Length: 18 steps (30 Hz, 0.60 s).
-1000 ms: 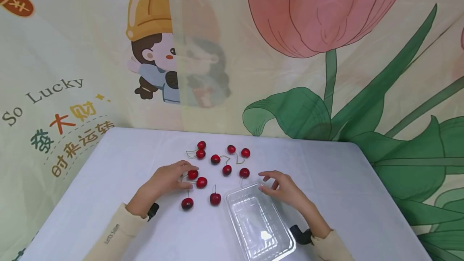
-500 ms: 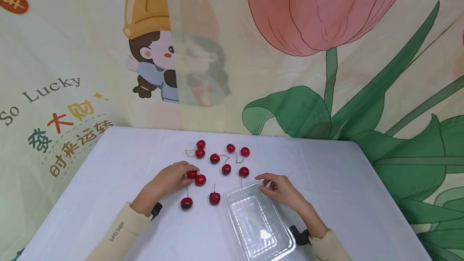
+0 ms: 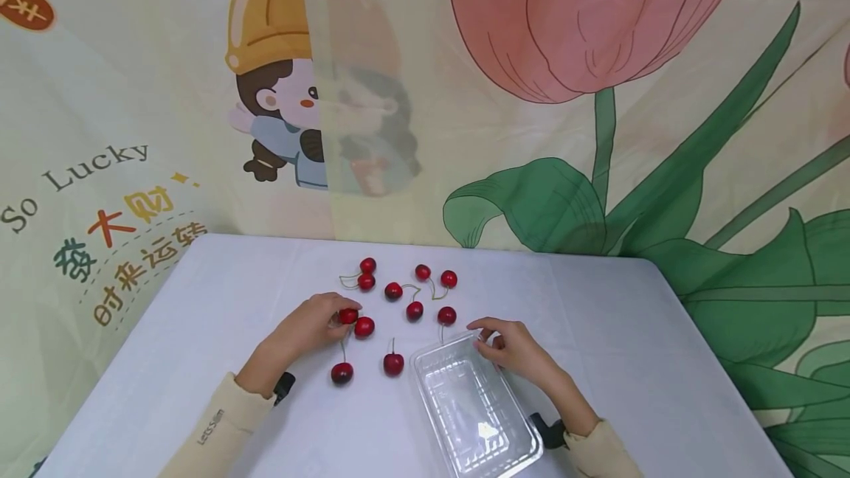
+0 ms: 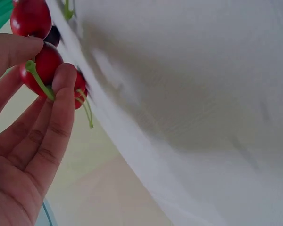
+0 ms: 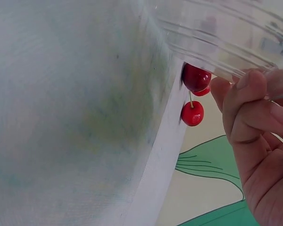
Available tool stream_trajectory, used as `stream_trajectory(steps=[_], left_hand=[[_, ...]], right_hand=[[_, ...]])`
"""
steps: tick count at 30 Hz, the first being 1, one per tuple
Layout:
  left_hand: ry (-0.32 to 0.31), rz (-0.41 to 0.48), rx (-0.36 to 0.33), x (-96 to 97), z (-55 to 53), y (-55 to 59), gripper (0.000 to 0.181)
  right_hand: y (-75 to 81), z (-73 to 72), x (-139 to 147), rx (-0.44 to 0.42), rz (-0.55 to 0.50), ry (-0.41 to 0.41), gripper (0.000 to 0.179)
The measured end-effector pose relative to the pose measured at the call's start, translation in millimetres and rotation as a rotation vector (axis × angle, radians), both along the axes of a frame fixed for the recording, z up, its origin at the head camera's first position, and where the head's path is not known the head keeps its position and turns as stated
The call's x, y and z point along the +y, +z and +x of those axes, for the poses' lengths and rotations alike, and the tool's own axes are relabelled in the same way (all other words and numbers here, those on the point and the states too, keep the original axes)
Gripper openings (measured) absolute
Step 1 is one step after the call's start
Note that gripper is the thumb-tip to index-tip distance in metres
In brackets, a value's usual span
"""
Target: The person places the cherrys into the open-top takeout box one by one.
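My left hand (image 3: 312, 327) pinches a red cherry (image 3: 348, 316) between thumb and fingers. A second cherry (image 3: 364, 327) sits right against it. The left wrist view shows the held cherry (image 4: 43, 70) with its green stem between the fingertips (image 4: 65, 75). On the right, my right hand (image 3: 524, 349) grips the far right corner of a clear plastic container (image 3: 465, 404). From the right wrist, the container wall (image 5: 212, 40) overlaps the curled fingers (image 5: 250, 113). Nothing lies in the container.
Several cherries lie behind, among them a pair (image 3: 367, 274) and a cherry (image 3: 447, 316) near the container's far edge. Nearer are two single cherries, one (image 3: 341, 373) by the left wrist and one (image 3: 393, 364) left of the container. A printed cloth (image 3: 398, 94) hangs behind the white table (image 3: 598, 316).
My left fingers have closed around the cherry, and it and its neighbour have shifted slightly left and away from me. The right fingers have drawn in on the container's corner, which stays put.
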<state>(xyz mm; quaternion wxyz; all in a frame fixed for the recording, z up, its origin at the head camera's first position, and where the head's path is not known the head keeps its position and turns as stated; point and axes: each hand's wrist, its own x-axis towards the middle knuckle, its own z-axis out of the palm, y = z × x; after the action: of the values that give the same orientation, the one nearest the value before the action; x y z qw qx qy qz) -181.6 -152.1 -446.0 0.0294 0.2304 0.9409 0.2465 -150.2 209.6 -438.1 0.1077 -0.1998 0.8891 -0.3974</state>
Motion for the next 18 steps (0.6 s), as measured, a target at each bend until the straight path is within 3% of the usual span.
stream_trajectory(steps=[10, 18], left_hand=[[0.038, 0.103, 0.112, 7.3, 8.3, 21.1, 0.043], [-0.054, 0.136, 0.191, 33.1, 22.3, 39.5, 0.042]], right_hand=[[0.0, -0.3, 1, 0.006, 0.018, -0.009, 0.027], [-0.1, -0.7, 0, 0.025, 0.035, -0.017, 0.027]])
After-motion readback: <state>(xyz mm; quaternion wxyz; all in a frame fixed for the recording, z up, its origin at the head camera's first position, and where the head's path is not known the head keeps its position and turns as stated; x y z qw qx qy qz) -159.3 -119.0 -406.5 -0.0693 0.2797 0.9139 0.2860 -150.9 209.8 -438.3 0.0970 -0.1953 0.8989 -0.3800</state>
